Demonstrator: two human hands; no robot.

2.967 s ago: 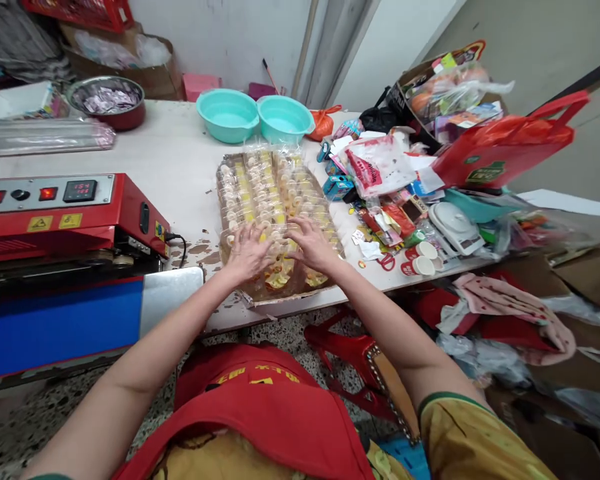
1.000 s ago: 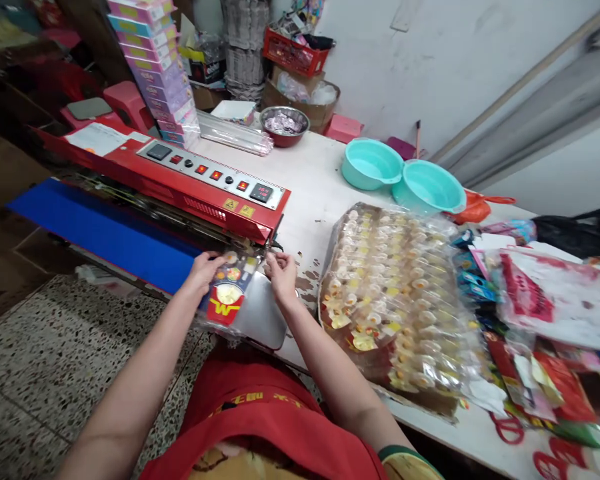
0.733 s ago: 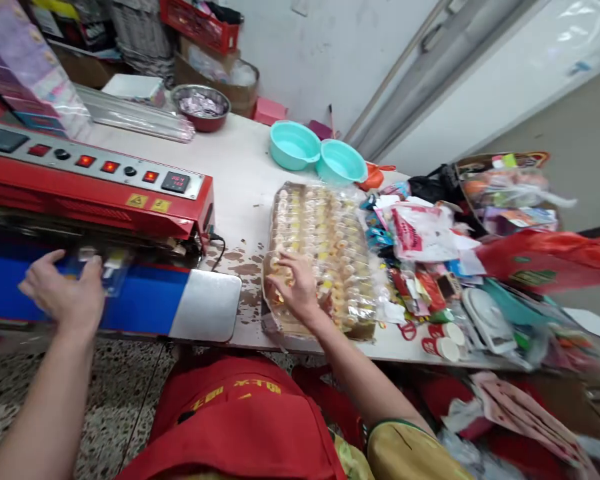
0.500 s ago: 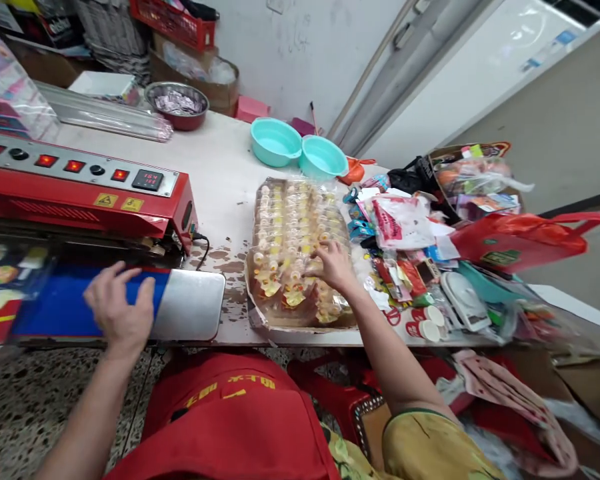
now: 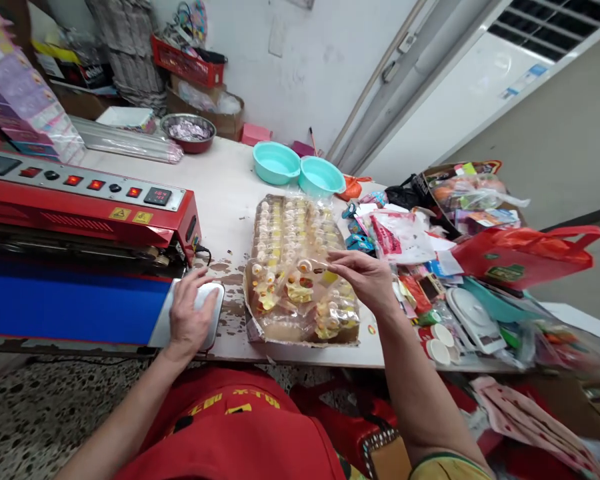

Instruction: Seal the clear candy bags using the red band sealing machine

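Note:
My right hand (image 5: 367, 280) has thumb and fingers pinched on the edge of a clear plastic packet (image 5: 303, 283). Small orange-and-white round pieces and yellow printed parts show inside the packet. It is above a shallow cardboard box (image 5: 280, 331), where rows of similar clear packets (image 5: 277, 227) lie. Over the silver end plate (image 5: 213, 319) of a red sealing machine (image 5: 100, 227), my left hand (image 5: 193, 317) is held with fingers apart and nothing in it. Whether it touches the plate I cannot tell.
A blue conveyor belt (image 5: 70, 293) runs along the machine at left. Two turquoise basins (image 5: 276, 163) stand behind the box. To the right lie paper cups (image 5: 437, 343), a white scale (image 5: 475, 317) and a red bag (image 5: 520, 257). A metal bowl (image 5: 189, 132) sits farther back.
My left hand has moved right, from the blue belt to the silver plate. A colourful package at the belt's left is out of view. My right hand has raised a packet from the box.

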